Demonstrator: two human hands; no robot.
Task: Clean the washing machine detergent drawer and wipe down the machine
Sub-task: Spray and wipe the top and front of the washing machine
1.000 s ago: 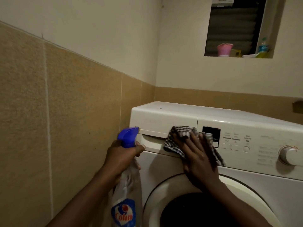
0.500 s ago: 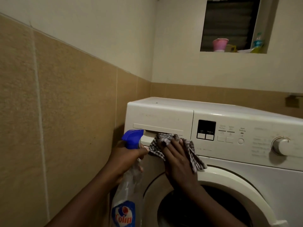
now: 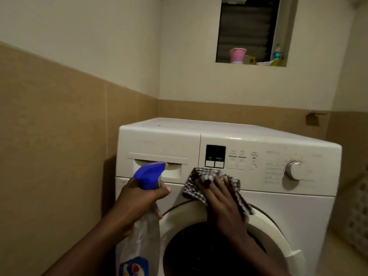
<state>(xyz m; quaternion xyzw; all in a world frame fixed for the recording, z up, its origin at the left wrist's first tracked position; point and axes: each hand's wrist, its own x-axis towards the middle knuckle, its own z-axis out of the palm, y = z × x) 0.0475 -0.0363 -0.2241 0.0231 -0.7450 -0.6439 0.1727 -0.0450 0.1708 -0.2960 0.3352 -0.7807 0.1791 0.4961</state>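
Note:
A white front-loading washing machine (image 3: pixel 278 208) fills the lower middle of the head view. Its detergent drawer (image 3: pixel 157 144) at the upper left of the front panel is closed. My left hand (image 3: pixel 139 198) grips a clear spray bottle (image 3: pixel 143 232) with a blue trigger head, held in front of the drawer's handle recess. My right hand (image 3: pixel 221 202) presses a black-and-white checked cloth (image 3: pixel 194 186) flat against the machine's front, just below the display and above the round door (image 3: pixel 264 232).
A tiled wall (image 3: pixel 59 136) stands close on the left. The control dial (image 3: pixel 294 169) sits at the panel's right. A window ledge above holds a pink cup (image 3: pixel 237 55) and a bottle (image 3: pixel 277 53). A white woven basket (image 3: pixel 356 216) stands at the right edge.
My right hand has slid the cloth down from the display, left along the drawer's lower edge, then back right under the display. The spray bottle has stayed near the drawer recess.

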